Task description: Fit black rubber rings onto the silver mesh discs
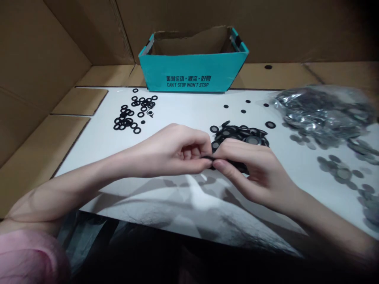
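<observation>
My left hand (183,152) and my right hand (251,167) meet at the middle of the white board. Between their thumbs and fingertips they pinch one small black disc (208,157), seen nearly edge-on. Just behind my right hand lies a pile of black discs with grey centres (237,132), partly hidden by that hand. Off to the left, beyond my left forearm, is a loose cluster of black rings (127,120) with open middles.
A turquoise open box (189,71) stands at the back edge of the white board (183,106). On the right is a clear plastic bag of discs (322,110), with grey discs (340,173) scattered before it. Cardboard walls (65,35) enclose the back and left.
</observation>
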Demonstrator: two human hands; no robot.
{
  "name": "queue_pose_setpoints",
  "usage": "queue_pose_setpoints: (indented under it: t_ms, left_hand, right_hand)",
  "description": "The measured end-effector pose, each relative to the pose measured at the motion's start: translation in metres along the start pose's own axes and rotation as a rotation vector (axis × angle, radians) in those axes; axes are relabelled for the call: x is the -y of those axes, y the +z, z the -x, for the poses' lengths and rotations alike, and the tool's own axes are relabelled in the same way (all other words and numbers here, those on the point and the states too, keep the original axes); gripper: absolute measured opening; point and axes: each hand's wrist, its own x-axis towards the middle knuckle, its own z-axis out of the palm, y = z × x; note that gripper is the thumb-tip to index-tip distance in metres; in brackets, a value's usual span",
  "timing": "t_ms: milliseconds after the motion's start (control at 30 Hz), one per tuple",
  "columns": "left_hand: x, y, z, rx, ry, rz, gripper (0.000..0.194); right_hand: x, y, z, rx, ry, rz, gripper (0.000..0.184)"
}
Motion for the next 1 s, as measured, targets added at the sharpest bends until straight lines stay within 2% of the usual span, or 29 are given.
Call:
queue_pose_setpoints:
  t_ms: [100,200,333,433,533,600,833,900,1000]
  left_hand:
    - [0.002,0.006,-0.001,-0.035,-0.057,0.202,0.01]
    - [0.004,0.009,-0.003,-0.047,-0.115,0.352,0.009]
    - [0.004,0.002,-0.005,0.049,-0.142,0.331,0.011]
    - [0.005,-0.003,-0.004,0.124,-0.16,0.27,0.008]
    - [0.006,-0.003,-0.004,0.098,-0.146,0.189,0.005]
    - [0.007,-0.001,-0.003,0.058,-0.119,0.157,0.006]
    - [0.009,0.011,-0.003,-0.013,-0.065,0.357,0.009]
    - [0.008,0.01,-0.003,0.007,-0.088,0.348,0.01]
    - [0.005,0.004,-0.003,0.108,-0.141,0.283,0.011]
  right_hand:
    - [0.001,0.005,0.003,-0.082,0.076,-0.017,0.02]
    - [0.003,0.01,0.006,-0.157,0.091,-0.019,0.02]
    - [0.007,0.016,0.007,-0.228,0.079,-0.039,0.019]
    - [0.006,0.017,0.006,-0.17,0.059,-0.035,0.018]
    - [0.002,0.014,0.004,-0.065,0.004,-0.013,0.018]
    - [0.0,0.01,0.003,-0.044,-0.005,-0.001,0.018]
    - [0.002,0.009,0.006,-0.145,0.07,-0.022,0.019]
    - [0.003,0.014,0.008,-0.203,0.063,-0.004,0.017]
    - [0.003,0.021,0.012,-0.268,0.006,0.022,0.015]
